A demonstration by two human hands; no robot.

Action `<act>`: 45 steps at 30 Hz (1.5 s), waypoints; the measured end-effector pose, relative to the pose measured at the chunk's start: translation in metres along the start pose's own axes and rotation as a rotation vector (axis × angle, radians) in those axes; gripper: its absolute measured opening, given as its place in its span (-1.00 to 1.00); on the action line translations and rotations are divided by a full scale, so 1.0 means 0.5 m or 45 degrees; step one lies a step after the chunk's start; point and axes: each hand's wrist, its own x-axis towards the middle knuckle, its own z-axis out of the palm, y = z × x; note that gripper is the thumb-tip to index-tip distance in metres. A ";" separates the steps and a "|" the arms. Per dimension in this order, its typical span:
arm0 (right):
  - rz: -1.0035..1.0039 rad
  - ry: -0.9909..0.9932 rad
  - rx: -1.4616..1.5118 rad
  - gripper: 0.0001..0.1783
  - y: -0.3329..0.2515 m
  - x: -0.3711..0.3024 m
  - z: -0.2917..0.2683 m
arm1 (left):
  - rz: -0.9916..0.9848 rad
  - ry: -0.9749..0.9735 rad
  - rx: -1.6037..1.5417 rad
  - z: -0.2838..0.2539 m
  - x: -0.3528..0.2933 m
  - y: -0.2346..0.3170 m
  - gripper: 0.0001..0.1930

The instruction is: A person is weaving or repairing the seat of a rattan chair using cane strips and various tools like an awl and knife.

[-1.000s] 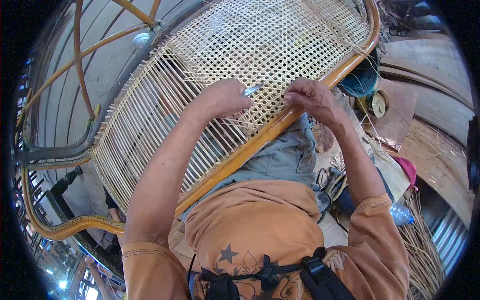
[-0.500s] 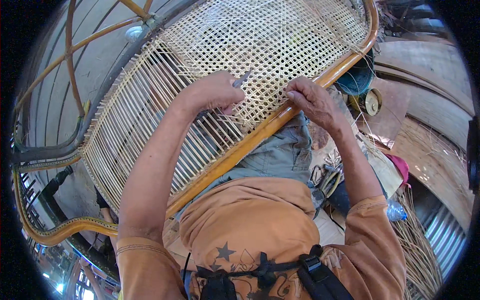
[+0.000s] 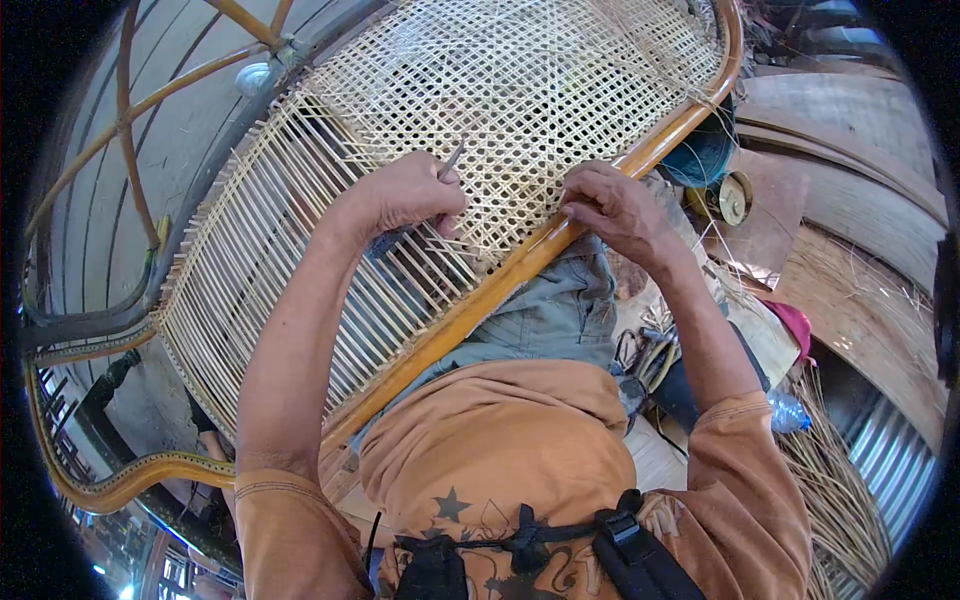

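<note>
A large rattan frame (image 3: 600, 190) with a pale woven cane panel (image 3: 520, 90) lies tilted across my lap. My left hand (image 3: 405, 195) rests on the panel where the dense weave meets the plain parallel strands (image 3: 290, 260), and it is closed around a thin metal pointed tool (image 3: 450, 160) whose tip sticks up past my thumb. My right hand (image 3: 615, 205) sits at the orange rim of the frame, fingers pinched on a cane strand at the weave's edge.
A bent rattan rail (image 3: 120, 480) curves at the lower left. A dark spool (image 3: 705, 155) and a round tin (image 3: 735, 198) lie beyond the frame on the right. Loose cane strips (image 3: 850, 480), a plastic bottle (image 3: 790, 410) and pink cloth (image 3: 795, 325) lie at my right.
My left hand has shifted slightly leftward and down along the weave edge, and the tool tip now points upward. My right hand stays at the rim.
</note>
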 end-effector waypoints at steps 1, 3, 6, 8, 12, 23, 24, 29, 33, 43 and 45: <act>0.002 0.001 0.000 -0.86 -0.004 0.003 0.000 | 0.000 -0.002 0.000 -0.001 0.002 -0.001 -0.81; 0.029 -0.049 -0.159 -0.86 -0.009 0.008 0.002 | 0.000 -0.005 -0.001 -0.003 0.006 -0.005 -0.80; 0.071 -0.055 -0.239 -0.83 -0.009 0.021 0.009 | -0.003 -0.046 -0.015 -0.009 0.009 -0.017 -0.80; 0.092 -0.058 -0.302 -0.83 -0.010 0.029 0.014 | 0.033 -0.052 -0.088 -0.008 0.007 -0.010 -0.80; 0.203 -0.211 -0.280 -0.85 -0.010 0.055 0.002 | -0.002 -0.066 -0.059 -0.014 0.004 -0.014 -0.77; 0.349 -0.113 -0.568 -0.90 -0.022 0.063 0.024 | -0.114 0.130 0.462 -0.027 -0.061 0.080 -0.63; 0.351 -0.110 -0.525 -0.89 -0.014 0.060 0.026 | -0.107 0.128 0.479 -0.027 -0.060 0.084 -0.63; 0.368 -0.155 -0.184 -0.87 -0.001 0.051 -0.010 | 0.129 0.659 0.794 0.039 -0.043 0.141 -0.67; 0.156 -0.100 -0.246 -0.82 -0.010 0.032 0.007 | 0.060 0.303 0.775 0.077 0.031 0.128 -0.68; 0.403 0.363 1.141 -0.55 -0.131 -0.042 0.005 | 0.406 0.448 -0.375 0.135 0.021 0.257 -0.57; 0.595 0.311 0.972 -0.56 -0.142 -0.060 -0.015 | 0.385 0.378 -0.334 0.141 0.025 0.250 -0.55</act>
